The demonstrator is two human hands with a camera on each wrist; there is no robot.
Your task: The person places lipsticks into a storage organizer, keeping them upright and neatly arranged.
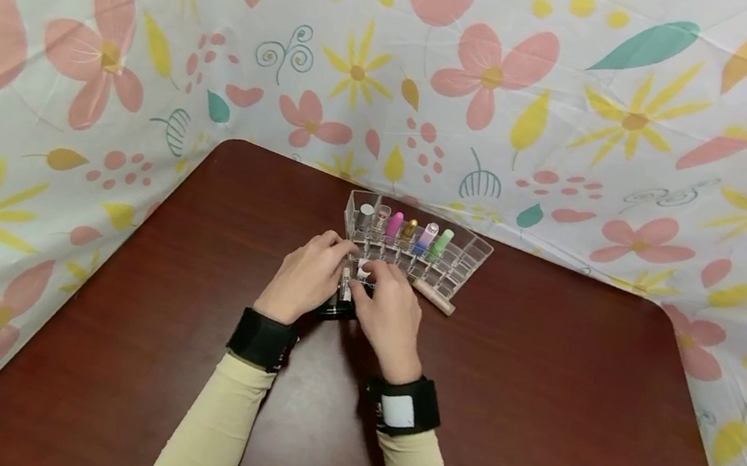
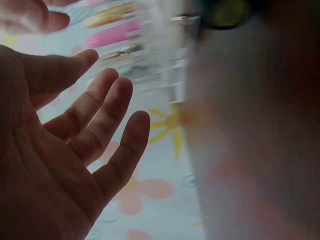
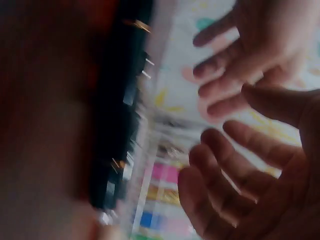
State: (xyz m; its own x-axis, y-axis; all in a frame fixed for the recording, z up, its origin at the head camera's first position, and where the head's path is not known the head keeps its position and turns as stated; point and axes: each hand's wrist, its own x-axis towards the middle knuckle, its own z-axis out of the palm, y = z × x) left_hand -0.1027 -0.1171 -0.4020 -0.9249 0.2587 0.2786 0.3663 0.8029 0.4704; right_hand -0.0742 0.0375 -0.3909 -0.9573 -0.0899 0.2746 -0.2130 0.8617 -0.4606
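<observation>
My left hand point(image 1: 310, 276) and right hand point(image 1: 391, 311) hover close together over a glossy black object point(image 1: 334, 312), whose kind is partly hidden beneath them. A slim clear tube point(image 1: 347, 283) stands between the hands. In the left wrist view the left hand point(image 2: 65, 125) has its fingers spread and loosely bent, with nothing visible in it. The right wrist view shows the right hand point(image 3: 245, 185) with relaxed fingers, apart from the long black object point(image 3: 117, 100). Just beyond the hands is a clear stepped lipstick organizer point(image 1: 477, 257).
Several lipsticks stand in the organizer's back row, among them a pink lipstick point(image 1: 395, 224), a gold one point(image 1: 409, 228) and a green one point(image 1: 442, 241). A pale beige tube point(image 1: 434, 297) lies against its front right. A floral curtain point(image 1: 486, 145) borders the brown table point(image 1: 534, 415).
</observation>
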